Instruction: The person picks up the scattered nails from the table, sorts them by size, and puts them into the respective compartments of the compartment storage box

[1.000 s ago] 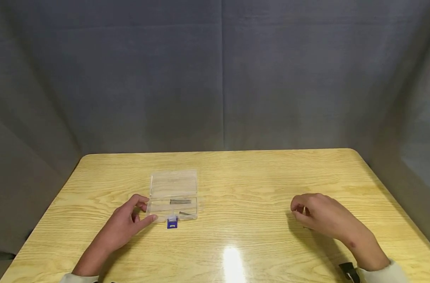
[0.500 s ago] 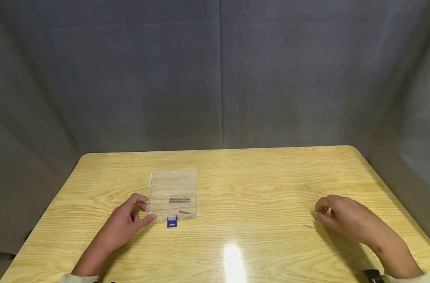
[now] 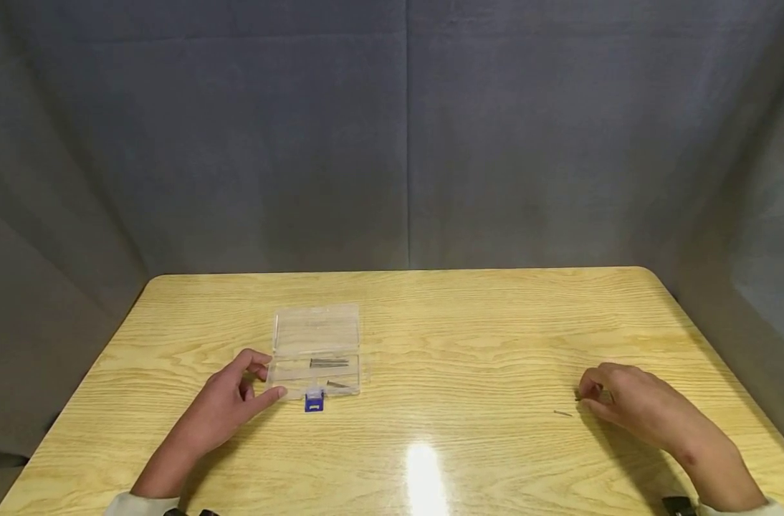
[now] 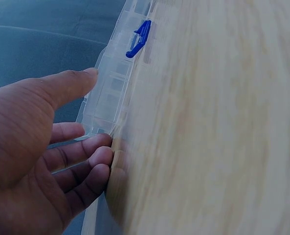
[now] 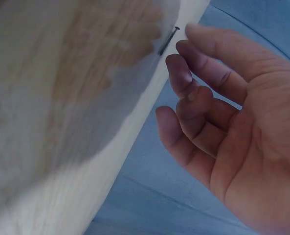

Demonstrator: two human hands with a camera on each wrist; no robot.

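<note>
Our left hand (image 3: pixel 227 408) rests on the worktop (image 3: pixel 469 337) against the near left corner of the clear plastic box (image 3: pixel 317 351). Its thumb lies along the front edge and its fingers bend loosely at the side wall, so the grip is relaxed: it touches the box and steadies it without clasping it. In the left wrist view the box (image 4: pixel 116 83) shows thin, ribbed, see-through walls and a small blue latch (image 4: pixel 138 38) hanging free at the front, which fits the lid standing open. Inside the box lie a few thin grey metal pins (image 3: pixel 329 363), straight and needle-like, set side by side in the tray.

Our right hand (image 3: pixel 630 408) sits well apart on the right side of the worktop, fingers curled inward toward the thumb. One loose pin (image 3: pixel 562 413) lies flat on the wood just beside the fingertips, not touching them. Another small dark pin (image 5: pixel 168 40) shows at the tips of the thumb and forefinger in the right wrist view, though we cannot tell whether it is pinched or only lying there. The worktop is pale yellow wood-grain laminate, smooth and glossy, with a bright glare spot (image 3: pixel 424 473) near the front edge.
</note>
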